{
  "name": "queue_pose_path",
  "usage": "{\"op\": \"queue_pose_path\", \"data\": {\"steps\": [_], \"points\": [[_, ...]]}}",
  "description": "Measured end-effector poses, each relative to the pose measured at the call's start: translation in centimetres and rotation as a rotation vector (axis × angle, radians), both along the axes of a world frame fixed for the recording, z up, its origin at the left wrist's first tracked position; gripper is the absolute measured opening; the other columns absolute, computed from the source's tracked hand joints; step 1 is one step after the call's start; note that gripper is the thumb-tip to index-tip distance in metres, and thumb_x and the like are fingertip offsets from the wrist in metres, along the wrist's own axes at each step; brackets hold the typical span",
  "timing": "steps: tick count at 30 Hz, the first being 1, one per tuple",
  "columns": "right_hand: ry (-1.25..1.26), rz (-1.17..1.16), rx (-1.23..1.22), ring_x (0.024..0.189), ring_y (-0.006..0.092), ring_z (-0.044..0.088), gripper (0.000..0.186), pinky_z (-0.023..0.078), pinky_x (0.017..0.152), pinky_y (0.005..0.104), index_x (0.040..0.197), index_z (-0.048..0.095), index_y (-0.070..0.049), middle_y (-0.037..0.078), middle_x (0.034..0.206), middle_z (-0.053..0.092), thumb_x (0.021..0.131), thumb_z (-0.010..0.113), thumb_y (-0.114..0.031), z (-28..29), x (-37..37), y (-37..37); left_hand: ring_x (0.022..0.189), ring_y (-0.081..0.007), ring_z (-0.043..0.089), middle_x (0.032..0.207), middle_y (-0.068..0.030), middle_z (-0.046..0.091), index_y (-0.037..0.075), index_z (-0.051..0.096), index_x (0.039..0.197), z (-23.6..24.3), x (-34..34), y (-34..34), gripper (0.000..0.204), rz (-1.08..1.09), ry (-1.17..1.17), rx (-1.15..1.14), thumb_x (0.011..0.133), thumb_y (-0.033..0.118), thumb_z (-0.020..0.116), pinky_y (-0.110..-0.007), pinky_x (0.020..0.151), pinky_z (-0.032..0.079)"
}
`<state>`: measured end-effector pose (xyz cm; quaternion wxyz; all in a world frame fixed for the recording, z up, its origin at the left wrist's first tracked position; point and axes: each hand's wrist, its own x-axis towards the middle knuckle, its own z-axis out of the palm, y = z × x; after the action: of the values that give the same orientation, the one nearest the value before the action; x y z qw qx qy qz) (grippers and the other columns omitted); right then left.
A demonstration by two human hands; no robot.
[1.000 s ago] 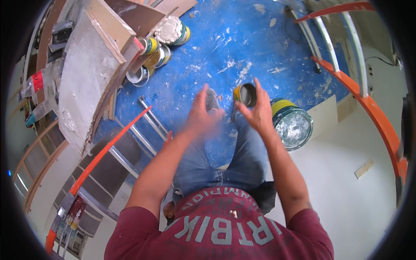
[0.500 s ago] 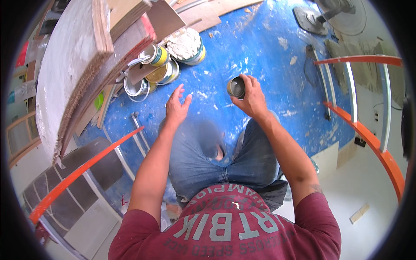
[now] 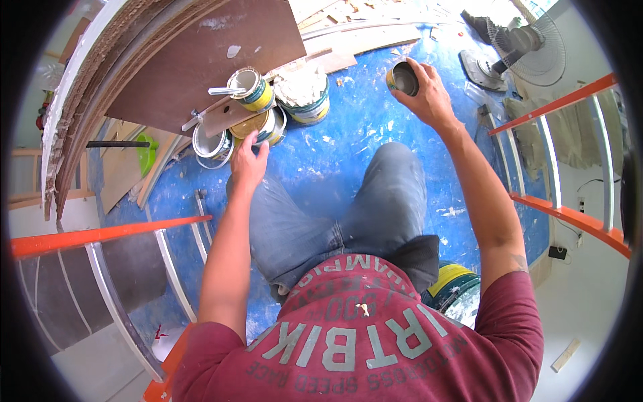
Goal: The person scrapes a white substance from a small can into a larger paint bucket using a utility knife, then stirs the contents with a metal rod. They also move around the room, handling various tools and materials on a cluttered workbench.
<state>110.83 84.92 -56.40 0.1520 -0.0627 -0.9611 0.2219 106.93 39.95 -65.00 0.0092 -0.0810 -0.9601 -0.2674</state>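
My right hand point(image 3: 430, 97) grips a small open metal can point(image 3: 404, 80) with a dark inside, out at upper right. My left hand point(image 3: 250, 161) reaches toward the clustered buckets, fingers apart, just in front of a tan-topped can point(image 3: 252, 125). Beside it are an open white pail point(image 3: 209, 144), a yellow-labelled can point(image 3: 252, 98) with a white-handled tool across it, and a bucket topped with white material point(image 3: 305, 100). My bent, jeans-clad legs are below both hands.
Leaning boards point(image 3: 187, 60) fill the upper left. Orange-railed ladders point(image 3: 112, 230) point(image 3: 556, 213) lie at either side. A fan point(image 3: 529, 50) is at the upper right of the blue paint-spattered floor point(image 3: 358, 114). A larger yellow-banded bucket point(image 3: 454, 288) is by my right hip.
My right hand has closed round the small can and lifted it forward to the upper right. My left hand has moved left toward the bucket cluster. The view has swung toward the boards.
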Motion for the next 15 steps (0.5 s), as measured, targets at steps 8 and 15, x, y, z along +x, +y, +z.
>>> {"op": "queue_pose_path", "data": {"steps": [8, 15], "points": [[-0.162, -0.017, -0.109, 0.127, 0.0389, 0.053, 0.091, 0.047, 0.105, 0.0461, 0.151, 0.042, -0.008, 0.022, 0.138, 0.052, 0.077, 0.082, -0.043, -8.7, 2.7, -4.3, 0.146, -0.0429, 0.030, 0.159, -0.0228, 0.034, 0.005, 0.037, 0.154, 1.0, 8.2, -2.2, 0.081, 0.194, -0.140, -0.293, 0.091, 0.045, 0.067, -0.050, 0.121, 0.027], [-0.236, -0.082, -0.174, 0.127, 0.0412, 0.050, 0.090, 0.047, 0.105, 0.0483, 0.151, 0.041, -0.008, 0.023, 0.139, 0.050, 0.074, 0.080, -0.034, -17.1, 1.6, -6.4, 0.143, -0.0438, 0.035, 0.154, -0.0274, 0.039, -0.002, 0.039, 0.150, 0.9, 9.4, -3.7, 0.078, 0.280, -0.071, -0.258, 0.091, 0.039, 0.069, -0.050, 0.120, 0.028]]}}
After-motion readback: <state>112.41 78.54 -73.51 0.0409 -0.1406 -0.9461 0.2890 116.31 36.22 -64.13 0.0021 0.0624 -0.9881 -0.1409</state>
